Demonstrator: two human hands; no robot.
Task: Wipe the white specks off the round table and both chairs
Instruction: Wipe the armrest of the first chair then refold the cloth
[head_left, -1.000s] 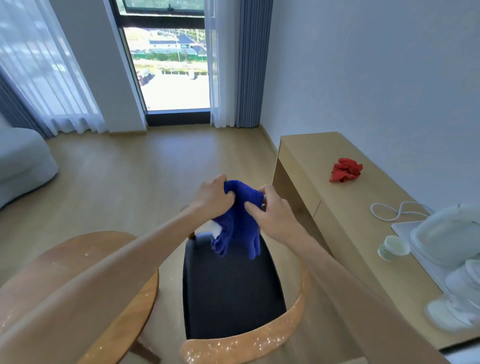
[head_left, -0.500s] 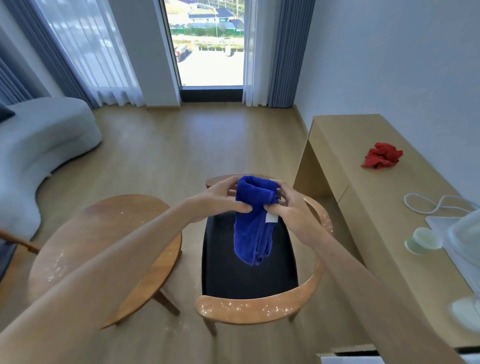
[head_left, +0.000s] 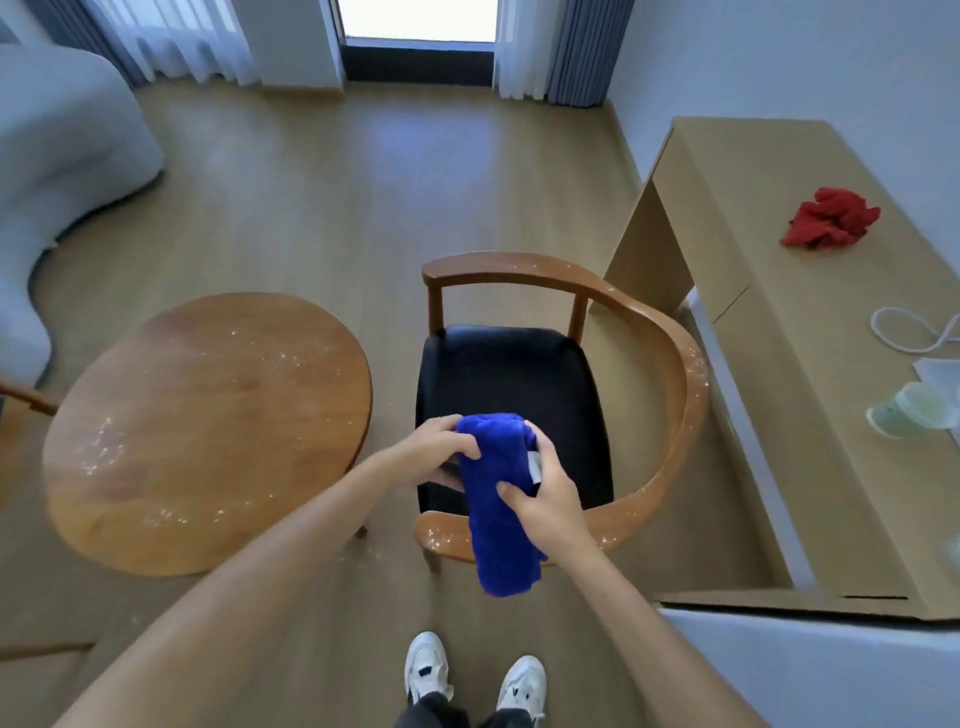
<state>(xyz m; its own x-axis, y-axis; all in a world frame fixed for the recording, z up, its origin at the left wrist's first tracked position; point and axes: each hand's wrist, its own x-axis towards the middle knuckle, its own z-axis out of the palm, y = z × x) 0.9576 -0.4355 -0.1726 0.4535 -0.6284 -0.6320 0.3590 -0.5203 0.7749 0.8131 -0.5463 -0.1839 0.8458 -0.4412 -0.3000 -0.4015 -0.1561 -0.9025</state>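
Observation:
A folded blue cloth (head_left: 501, 525) hangs over the near edge of the chair, held by both hands. My left hand (head_left: 441, 449) grips its upper left side; my right hand (head_left: 545, 493) pinches its right side near a white label. The wooden chair (head_left: 675, 364) has a black seat and white specks along its curved armrest and front rail. The round wooden table (head_left: 208, 431) to the left carries scattered white specks. Only a sliver of a second chair (head_left: 26, 400) shows at the far left edge.
A long light-wood desk (head_left: 779, 322) stands right of the chair with a red cloth (head_left: 831, 218), a white cable (head_left: 914, 332) and a paper cup (head_left: 909, 410). A grey sofa (head_left: 52, 156) fills the left. My white shoes (head_left: 472, 675) stand on the wooden floor.
My view has tilted down and I stand over the chair. Both hands have come lower with the blue cloth, which now hangs folded lengthwise over the chair's front rail.

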